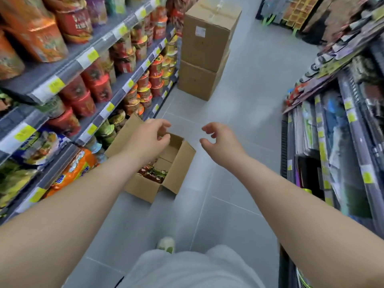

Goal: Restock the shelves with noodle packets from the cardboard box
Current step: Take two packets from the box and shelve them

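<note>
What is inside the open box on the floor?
Noodle packets lie at the near end of the box; the far end shows bare cardboard. The left hand and forearm hide its left part.

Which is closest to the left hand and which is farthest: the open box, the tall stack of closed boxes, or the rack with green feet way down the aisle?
1. Open cardboard box, on the floor just below the left hand.
2. Stack of closed boxes, farther up the aisle, beside the left shelves.
3. Rack with green feet, at the aisle's far end, right side.
</note>
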The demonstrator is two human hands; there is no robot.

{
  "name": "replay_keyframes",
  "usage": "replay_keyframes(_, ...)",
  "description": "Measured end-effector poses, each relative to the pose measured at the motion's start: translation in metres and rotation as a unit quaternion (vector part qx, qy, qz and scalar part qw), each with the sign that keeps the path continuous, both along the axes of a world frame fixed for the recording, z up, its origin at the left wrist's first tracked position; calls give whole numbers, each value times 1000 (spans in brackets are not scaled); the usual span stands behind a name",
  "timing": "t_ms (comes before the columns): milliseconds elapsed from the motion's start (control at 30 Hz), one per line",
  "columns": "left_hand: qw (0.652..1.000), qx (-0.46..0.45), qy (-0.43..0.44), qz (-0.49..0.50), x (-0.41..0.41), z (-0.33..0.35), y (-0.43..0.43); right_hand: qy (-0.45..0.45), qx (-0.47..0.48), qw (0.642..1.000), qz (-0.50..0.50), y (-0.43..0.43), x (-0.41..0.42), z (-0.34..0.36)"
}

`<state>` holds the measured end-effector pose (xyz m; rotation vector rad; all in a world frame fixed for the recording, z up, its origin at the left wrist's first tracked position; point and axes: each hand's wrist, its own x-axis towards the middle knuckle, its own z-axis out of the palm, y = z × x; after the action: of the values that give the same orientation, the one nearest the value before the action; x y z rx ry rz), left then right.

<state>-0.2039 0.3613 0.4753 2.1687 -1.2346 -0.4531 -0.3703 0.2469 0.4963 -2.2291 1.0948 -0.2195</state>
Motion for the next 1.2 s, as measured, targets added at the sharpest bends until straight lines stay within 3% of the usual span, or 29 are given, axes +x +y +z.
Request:
replay_keyframes(267, 999, 29, 2, 32, 37, -25, -124, 7, 27, 999, 40, -148, 47, -27)
replay_keyframes(567, 982, 59, 7, 177, 67, -31, -236, 42, 17, 978, 203, -304, 121, -31)
replay_keyframes(833, 954, 63, 4, 292, 144, -35, -265, 43, 17, 932, 358, -347, 243, -33)
replay_keyframes(1200, 914, 61, 35, 399, 249, -51, -290, 46, 15, 884, 464, -383, 384, -39)
